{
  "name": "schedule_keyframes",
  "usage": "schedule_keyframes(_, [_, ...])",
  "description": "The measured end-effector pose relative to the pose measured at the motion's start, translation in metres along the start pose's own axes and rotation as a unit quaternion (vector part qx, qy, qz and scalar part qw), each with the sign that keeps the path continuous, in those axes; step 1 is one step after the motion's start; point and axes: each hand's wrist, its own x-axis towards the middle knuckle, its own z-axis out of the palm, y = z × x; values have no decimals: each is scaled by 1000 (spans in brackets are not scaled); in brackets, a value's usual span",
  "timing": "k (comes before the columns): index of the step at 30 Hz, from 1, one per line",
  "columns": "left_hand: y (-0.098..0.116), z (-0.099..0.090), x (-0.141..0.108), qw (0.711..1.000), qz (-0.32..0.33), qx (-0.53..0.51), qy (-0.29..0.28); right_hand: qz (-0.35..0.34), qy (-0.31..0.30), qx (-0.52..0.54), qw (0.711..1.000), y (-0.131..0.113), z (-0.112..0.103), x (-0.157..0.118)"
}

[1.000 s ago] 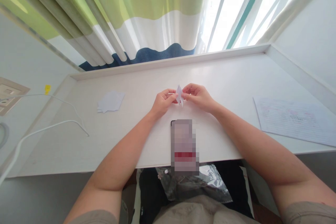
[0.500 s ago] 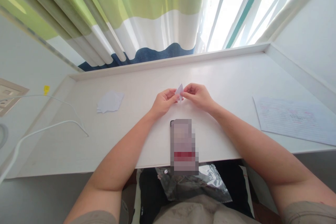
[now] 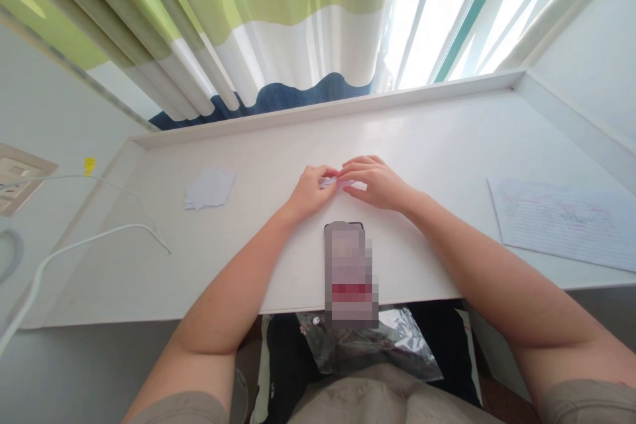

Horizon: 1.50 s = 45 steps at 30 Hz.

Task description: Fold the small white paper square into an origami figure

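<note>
Above the middle of the white desk, my left hand (image 3: 314, 189) pinches a small folded white paper (image 3: 325, 181) between thumb and fingers. My right hand (image 3: 370, 182) meets it from the right, its fingertips on the paper and its thumb apart below. The fingers cover much of the paper, so its folded shape is hard to make out. Just below my hands lies a phone (image 3: 348, 265), its screen pixelated, reaching the desk's front edge.
Loose white paper pieces (image 3: 210, 189) lie at the left of the desk (image 3: 238, 271). A lined written sheet (image 3: 561, 222) is at the right. A white cable (image 3: 99, 233) crosses the left side. A clear plastic bag (image 3: 402, 344) rests on my lap.
The folded paper, upright before, is now lower and flatter between my fingers. My right hand has moved over it, with its fingers more stretched out. The view has shifted slightly.
</note>
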Motion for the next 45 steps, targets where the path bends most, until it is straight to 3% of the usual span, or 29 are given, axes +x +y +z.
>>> schedule_keyframes(4, [-3,-2,0,990,66,128,-7,14,-25,17,999,10,3,0])
schedule_keyframes(9, [-7,-15,-2,976,144,151,-67,28,-24,42,998,13,2,-2])
schedule_keyframes(19, [-9,-16,6,964,162,190,-93,61,4,62,996,13,12,-4])
schedule_keyframes(26, [-6,-14,3,971,137,175,-86,88,25,50,995,14,16,-1])
schedule_keyframes(32, [-5,-7,3,988,88,116,-41,133,52,50,988,13,20,0])
schedule_keyframes(39, [0,-3,0,998,41,48,-7,205,63,91,972,11,23,5])
schedule_keyframes(45, [5,-3,-2,999,-11,47,2,252,62,130,957,5,17,10])
